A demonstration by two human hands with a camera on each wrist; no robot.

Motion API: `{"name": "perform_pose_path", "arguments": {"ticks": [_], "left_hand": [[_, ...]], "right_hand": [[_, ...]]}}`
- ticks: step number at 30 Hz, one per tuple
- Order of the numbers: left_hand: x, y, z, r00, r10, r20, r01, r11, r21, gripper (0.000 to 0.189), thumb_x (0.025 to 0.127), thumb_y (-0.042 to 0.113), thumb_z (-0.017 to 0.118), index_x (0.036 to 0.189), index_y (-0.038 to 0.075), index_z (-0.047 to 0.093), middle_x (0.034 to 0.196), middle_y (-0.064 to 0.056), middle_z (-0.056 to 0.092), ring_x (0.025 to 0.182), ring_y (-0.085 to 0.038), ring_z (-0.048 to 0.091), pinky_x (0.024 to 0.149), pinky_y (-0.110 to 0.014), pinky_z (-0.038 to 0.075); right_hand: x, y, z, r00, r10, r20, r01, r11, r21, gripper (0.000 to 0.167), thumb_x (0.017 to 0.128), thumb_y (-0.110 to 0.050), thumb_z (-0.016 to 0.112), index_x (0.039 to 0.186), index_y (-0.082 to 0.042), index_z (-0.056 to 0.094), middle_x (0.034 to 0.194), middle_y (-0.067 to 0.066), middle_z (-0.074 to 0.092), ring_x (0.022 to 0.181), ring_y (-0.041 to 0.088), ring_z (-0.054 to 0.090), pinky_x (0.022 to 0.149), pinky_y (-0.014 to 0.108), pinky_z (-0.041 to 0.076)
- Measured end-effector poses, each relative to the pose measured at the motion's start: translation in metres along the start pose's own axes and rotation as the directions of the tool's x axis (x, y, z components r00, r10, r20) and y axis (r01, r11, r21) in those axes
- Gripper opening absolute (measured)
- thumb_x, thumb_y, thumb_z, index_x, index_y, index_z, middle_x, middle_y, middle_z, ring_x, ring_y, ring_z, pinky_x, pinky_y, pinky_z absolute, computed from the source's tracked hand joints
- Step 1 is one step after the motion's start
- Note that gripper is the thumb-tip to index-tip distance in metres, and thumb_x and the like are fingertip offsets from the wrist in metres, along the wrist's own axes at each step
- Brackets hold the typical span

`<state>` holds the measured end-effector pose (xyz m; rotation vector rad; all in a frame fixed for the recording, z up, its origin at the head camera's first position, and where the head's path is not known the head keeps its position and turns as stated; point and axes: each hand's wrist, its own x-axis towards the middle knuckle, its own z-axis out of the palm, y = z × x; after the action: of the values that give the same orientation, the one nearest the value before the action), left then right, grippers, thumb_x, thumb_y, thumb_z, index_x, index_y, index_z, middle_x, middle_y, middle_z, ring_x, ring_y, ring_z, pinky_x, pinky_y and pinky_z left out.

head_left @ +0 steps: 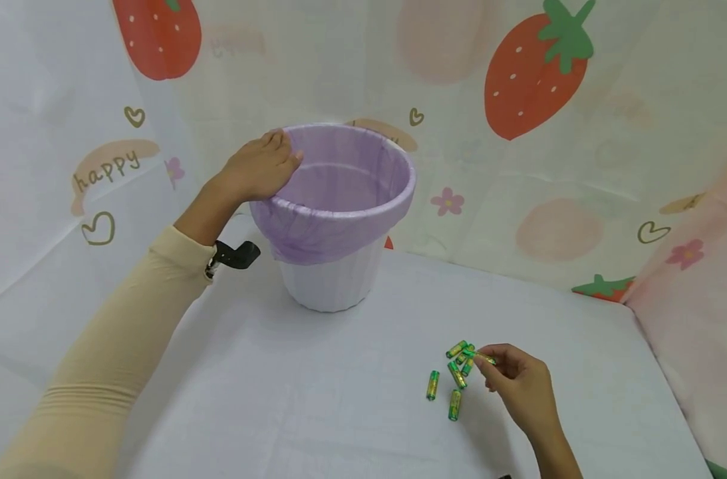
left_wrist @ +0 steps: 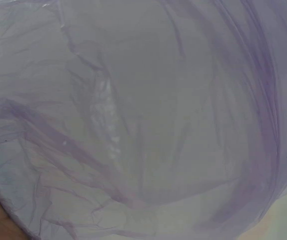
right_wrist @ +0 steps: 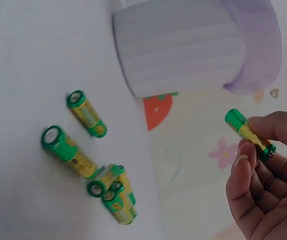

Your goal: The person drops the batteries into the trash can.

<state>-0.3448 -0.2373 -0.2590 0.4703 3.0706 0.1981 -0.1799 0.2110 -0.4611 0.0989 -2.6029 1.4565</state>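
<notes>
A white trash bin (head_left: 330,286), lined with a purple plastic bag (head_left: 333,236) folded over its rim, stands upright on the table. My left hand (head_left: 261,166) grips the left side of the lined rim; some of its fingers are hidden. The left wrist view looks into the crumpled bag (left_wrist: 148,110), and only a bit of the hand shows at the lower left. My right hand (head_left: 521,386) pinches a green and yellow battery (right_wrist: 248,134) between thumb and fingers, raised over the table. Several like batteries (head_left: 457,376) lie loosely grouped beside that hand, with one battery (head_left: 433,386) slightly apart.
A white cloth (head_left: 315,392) covers the table. Behind it hangs a curtain (head_left: 363,80) printed with strawberries, hearts and flowers. A pinkish side curtain (head_left: 698,319) borders the table on the right. A black strap end (head_left: 237,255) sticks out from the left wrist.
</notes>
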Motion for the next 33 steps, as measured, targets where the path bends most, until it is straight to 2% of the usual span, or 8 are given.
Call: {"name": "perform_pose_path", "arguments": {"ticks": [6,11,21,27,33], "left_hand": [[0.0,-0.001,0.0,1.0,0.003,-0.007,-0.003,1.0,0.007,0.071,0.109,0.04,0.007,0.154,-0.015,0.0,0.164,-0.032,-0.004,0.154,-0.042,-0.005,0.125,-0.051,0.0],[-0.001,-0.002,0.001,1.0,0.002,-0.012,-0.002,1.0,-0.004,0.072,0.109,0.041,0.007,0.154,-0.015,0.0,0.164,-0.032,-0.004,0.154,-0.042,-0.005,0.125,-0.051,0.0],[0.0,0.0,0.0,1.0,0.015,-0.018,-0.016,1.0,-0.012,0.072,0.109,0.041,0.006,0.154,-0.016,0.001,0.163,-0.033,-0.004,0.154,-0.042,-0.005,0.125,-0.05,-0.001],[0.002,-0.001,0.001,0.999,0.017,-0.027,-0.018,1.0,-0.013,0.072,0.109,0.041,0.007,0.154,-0.015,0.002,0.164,-0.032,-0.003,0.154,-0.041,-0.005,0.126,-0.05,-0.001],[0.002,-0.003,0.002,0.999,0.014,-0.034,-0.015,1.0,-0.011,0.072,0.109,0.041,0.007,0.154,-0.016,0.001,0.163,-0.033,-0.003,0.154,-0.042,-0.004,0.125,-0.05,0.0]], "right_hand": [[0.007,-0.017,-0.007,0.998,-0.045,0.032,0.043,0.998,0.046,0.018,0.092,-0.019,0.078,0.103,-0.006,0.074,0.078,0.004,0.07,0.06,0.018,0.063,0.054,0.027,0.054],[0.016,-0.034,-0.012,0.991,-0.129,0.044,0.126,0.99,0.056,0.016,0.092,-0.018,0.078,0.103,-0.007,0.074,0.085,0.006,0.072,0.062,0.019,0.065,0.057,0.028,0.057],[0.034,-0.067,-0.018,0.965,-0.258,0.048,0.255,0.966,0.048,0.014,0.094,-0.017,0.076,0.104,-0.007,0.074,0.082,0.003,0.073,0.063,0.018,0.067,0.06,0.026,0.058],[0.047,-0.092,-0.021,0.942,-0.33,0.067,0.325,0.943,0.076,0.012,0.093,-0.013,0.076,0.103,-0.007,0.074,0.081,0.002,0.073,0.063,0.017,0.067,0.06,0.026,0.058],[0.065,-0.116,-0.021,0.928,-0.357,0.108,0.344,0.931,0.123,0.012,0.091,-0.01,0.077,0.102,-0.005,0.074,0.079,0.005,0.072,0.062,0.02,0.066,0.06,0.027,0.059]]}}
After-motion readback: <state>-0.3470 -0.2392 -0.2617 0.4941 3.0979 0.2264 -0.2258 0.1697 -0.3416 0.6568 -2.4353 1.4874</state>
